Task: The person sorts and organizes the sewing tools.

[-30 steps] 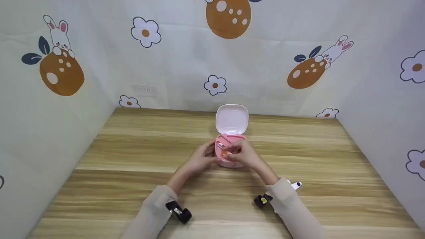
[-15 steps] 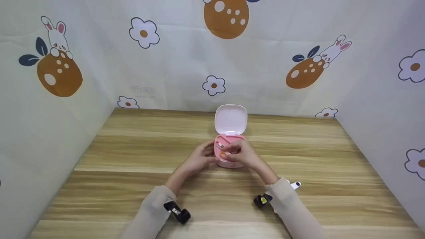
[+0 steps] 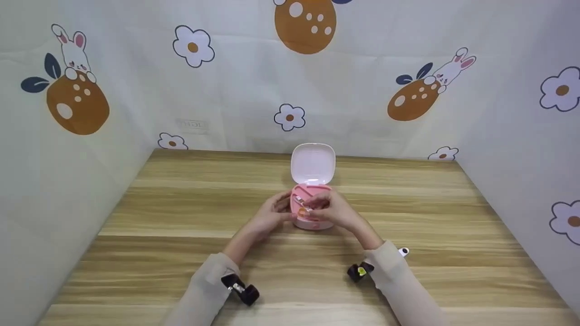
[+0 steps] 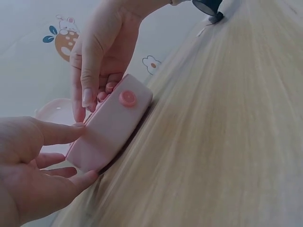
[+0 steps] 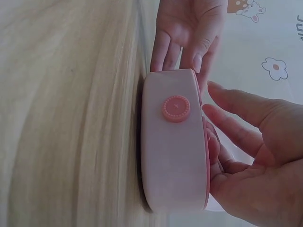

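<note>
A pink box [image 3: 312, 225] with compartments in its top stands on the table, its pale lid [image 3: 313, 163] raised behind it. My left hand [image 3: 267, 217] holds the box's left side between thumb and fingers. The thumb [image 4: 61, 133] lies at its upper edge in the left wrist view. My right hand [image 3: 337, 210] reaches over the box, fingertips down at the compartments. Beside these fingertips sit a small orange piece [image 3: 302, 211] and a small whitish piece [image 3: 298, 199]. Whether the right fingers pinch anything is hidden. A round pink button [image 5: 176, 108] marks the box's front.
A white object with a dark end [image 3: 403, 251] lies partly hidden behind the right sleeve [image 3: 389, 267]. The wooden table [image 3: 190, 194] meets a printed cloth wall [image 3: 244, 90] at the back and both sides. Black cameras [image 3: 242, 290] are strapped to both wrists.
The head view has shifted slightly. The right fingertips have moved a little within the box, and more of the orange piece shows. The left hand keeps its hold on the box.
</note>
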`<state>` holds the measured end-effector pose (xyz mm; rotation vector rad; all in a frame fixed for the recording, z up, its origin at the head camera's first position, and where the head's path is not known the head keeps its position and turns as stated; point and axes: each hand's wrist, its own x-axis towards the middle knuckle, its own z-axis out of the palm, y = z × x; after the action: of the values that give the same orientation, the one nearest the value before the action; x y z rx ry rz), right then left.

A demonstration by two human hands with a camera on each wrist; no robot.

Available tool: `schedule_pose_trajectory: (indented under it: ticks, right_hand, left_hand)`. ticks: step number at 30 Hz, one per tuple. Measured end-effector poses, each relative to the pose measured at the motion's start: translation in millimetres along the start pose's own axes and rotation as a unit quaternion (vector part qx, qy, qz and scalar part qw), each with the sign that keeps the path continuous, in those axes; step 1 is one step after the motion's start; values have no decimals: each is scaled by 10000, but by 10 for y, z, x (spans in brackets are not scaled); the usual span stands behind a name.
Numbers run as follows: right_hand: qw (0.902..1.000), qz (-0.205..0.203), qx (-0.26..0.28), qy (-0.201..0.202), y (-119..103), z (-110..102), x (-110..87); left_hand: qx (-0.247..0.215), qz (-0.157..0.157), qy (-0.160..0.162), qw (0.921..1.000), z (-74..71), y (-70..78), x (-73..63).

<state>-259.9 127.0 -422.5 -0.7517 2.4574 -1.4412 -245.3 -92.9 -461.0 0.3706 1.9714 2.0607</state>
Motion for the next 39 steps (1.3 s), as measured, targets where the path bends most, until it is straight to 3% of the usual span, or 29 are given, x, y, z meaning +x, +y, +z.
schedule_pose_trajectory:
  ticks: [3, 10, 20, 26, 39]
  right_hand:
    - [9999, -9, 97, -34, 4, -12, 9]
    - [9995, 111, 264, -135, 26, -5, 4]
    - [10000, -41, 60, -41, 26, -126, -5]
    - [10000, -64, 46, 19, 13, -217, -30]
    - [9991, 144, 52, 386, -6, -503, -223]
  left_hand:
    - [-41, -38, -67, 10000, -26, 25, 22]
    - [348, -222, -284, 9987, -96, 84, 56]
    - [715, -376, -543, 9953, -163, 149, 159]
    - [612, -383, -686, 9950, -177, 170, 196]
    - [846, -460, -657, 9932, -172, 204, 196]
